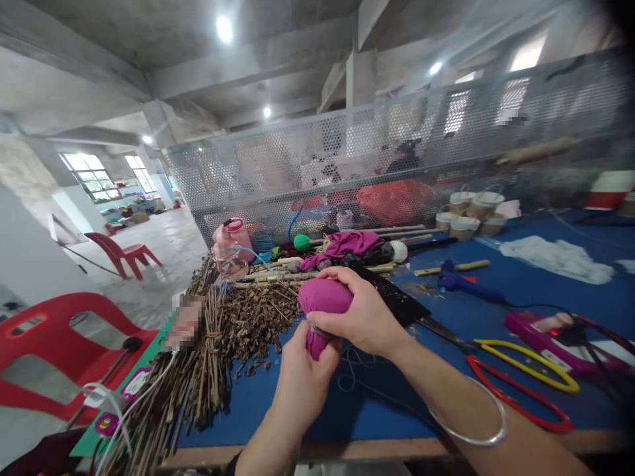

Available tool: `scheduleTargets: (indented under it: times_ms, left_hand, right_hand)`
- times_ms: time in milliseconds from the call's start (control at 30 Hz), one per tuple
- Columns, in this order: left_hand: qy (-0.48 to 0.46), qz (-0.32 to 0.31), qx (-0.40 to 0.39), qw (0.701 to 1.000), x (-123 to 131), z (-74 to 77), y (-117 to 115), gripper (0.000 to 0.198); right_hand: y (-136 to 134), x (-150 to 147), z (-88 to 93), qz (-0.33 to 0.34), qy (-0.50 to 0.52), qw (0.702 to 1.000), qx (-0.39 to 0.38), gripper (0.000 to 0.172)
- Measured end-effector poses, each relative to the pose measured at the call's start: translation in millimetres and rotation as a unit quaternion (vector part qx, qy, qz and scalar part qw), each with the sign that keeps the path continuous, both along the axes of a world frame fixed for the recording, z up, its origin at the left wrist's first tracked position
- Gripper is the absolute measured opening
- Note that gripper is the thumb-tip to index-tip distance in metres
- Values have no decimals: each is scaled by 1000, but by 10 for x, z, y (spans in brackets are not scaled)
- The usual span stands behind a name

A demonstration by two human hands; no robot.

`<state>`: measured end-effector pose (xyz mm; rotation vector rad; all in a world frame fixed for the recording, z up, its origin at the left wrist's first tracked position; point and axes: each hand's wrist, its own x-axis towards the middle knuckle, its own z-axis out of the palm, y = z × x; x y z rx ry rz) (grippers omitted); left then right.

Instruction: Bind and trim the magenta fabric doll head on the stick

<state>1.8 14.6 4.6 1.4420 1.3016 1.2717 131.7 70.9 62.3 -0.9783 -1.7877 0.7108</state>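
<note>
A bundle wrapped in magenta cloth [325, 296], rounded on top and gathered into a narrow neck, is held up over the front of the blue table [262, 403]. Around its upper side curls my right hand [370, 317], a silver bangle on that wrist. My left hand [302, 377] grips the gathered lower end, thumb and fingers closed on the cloth. Something thin and dark, perhaps thread, crosses the neck between the hands. Loops of thin thread [347, 380] hang or lie just below. To the right lie large scissors [449, 334] with one yellow and one red handle.
Dried plant stalks [213, 330] are heaped at left. Behind stand a pink jug [241, 231], magenta cloth [352, 244] and a mesh screen [278, 158]. A blue glue gun [459, 281], magenta power strip [538, 334] and several tubs [464, 228] sit right. Red chairs [74, 317] stand left.
</note>
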Motion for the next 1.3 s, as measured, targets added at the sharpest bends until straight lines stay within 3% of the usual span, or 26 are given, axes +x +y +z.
scheduleTargets:
  times_ms: [100,167,233,333,433,533,667,767,867,933,1033,1167,1300]
  left_hand:
    - [-97,-96,-35,990,-210,64,27,50]
    - [-161,-39,-42,985,-323,153,80,63]
    - [-161,7,-33,986,-345,234,127,59]
    - [-110,-45,-23,993,-216,239,139,49]
    - [-103,-85,-30,991,-65,113,90,48]
    - [-110,-101,-69,986,-19,25,35,43]
    - [-69,-114,-90,987,-24,59,9,33]
    - [-54,-77,-68,993,-1,74,19,22]
    - [-72,-26,-52,996,-15,66,21,16]
    - [-89,-22,-72,993,-62,81,7,13]
    - [-109,-25,-82,990,-146,134,-26,12]
    - [-112,-16,-71,991,-204,159,-49,16]
    - [-114,-15,-76,991,-242,91,-55,18]
  right_hand:
    - [34,51,63,31,10,999,11,48]
    - [58,68,88,43,14,999,8,49]
    - [72,54,92,48,12,999,12,47]
    - [70,-1,76,42,15,999,20,45]
    - [55,-40,58,21,17,999,17,44]
    - [37,-50,28,6,-2,1000,22,44]
    - [19,-62,-19,-13,-23,1000,16,44]
    - [22,-68,-30,-9,-19,1000,14,45]
    - [28,-53,-71,88,61,993,-43,72]
    - [9,-38,-157,203,146,960,-125,87]
    - [-91,-38,-354,312,178,910,-209,72]
    - [-290,-92,-566,256,185,919,-236,36]
    - [-388,-177,-660,214,259,902,-272,33]
